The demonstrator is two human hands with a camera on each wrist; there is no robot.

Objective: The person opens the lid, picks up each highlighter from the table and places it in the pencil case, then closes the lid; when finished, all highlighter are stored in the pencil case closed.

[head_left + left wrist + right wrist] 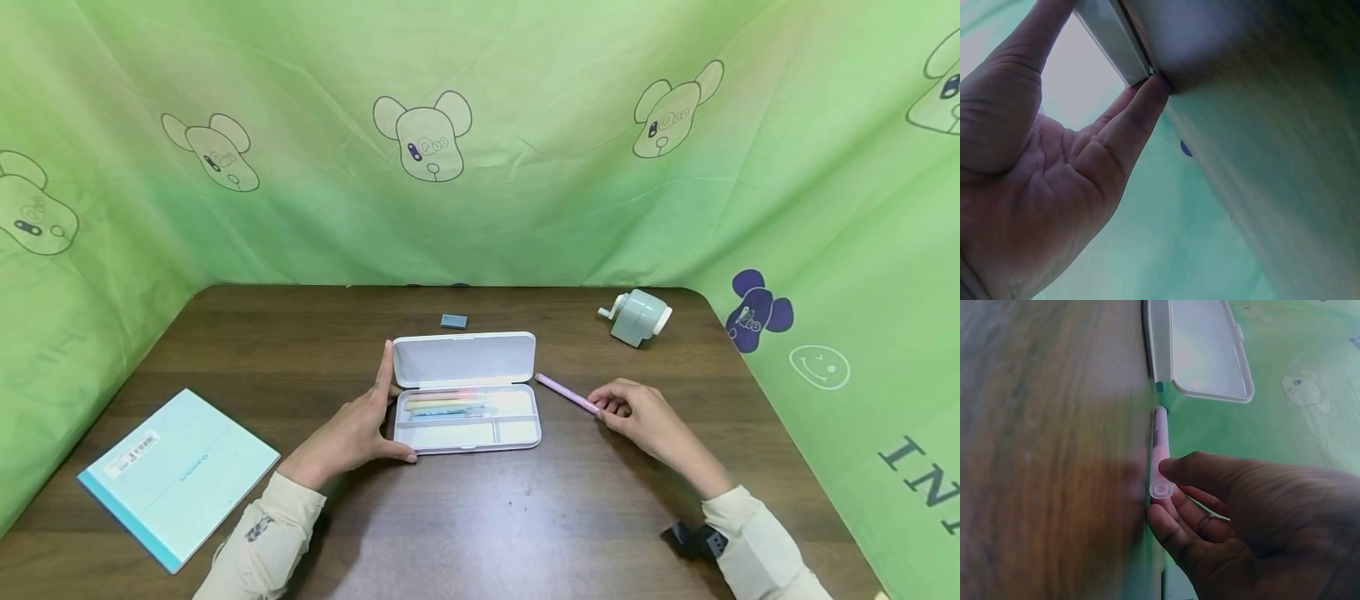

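Observation:
A white pencil case [457, 434] lies with its lid raised, several pastel pens [446, 403] in its back compartment. At its left end my left hand [358, 433] spans the base, thumb along the front edge and fingers at the back corner; the index finger stands up beside the lid. In the left wrist view, fingertips [1155, 87] touch the case's end [1116, 47]. My right hand [643, 417] pinches the near end of a pink pen [564, 392] between thumb and fingers, right of the case. The pen's far end points toward the case.
A pale blue notebook [183, 479] lies at the left of the brown table [480, 533]. Behind the case is a small blue-grey eraser [453, 321]. A green hand-cranked pencil sharpener [637, 317] stands at the back right. Green printed cloth [525, 225] encloses the table's back and sides.

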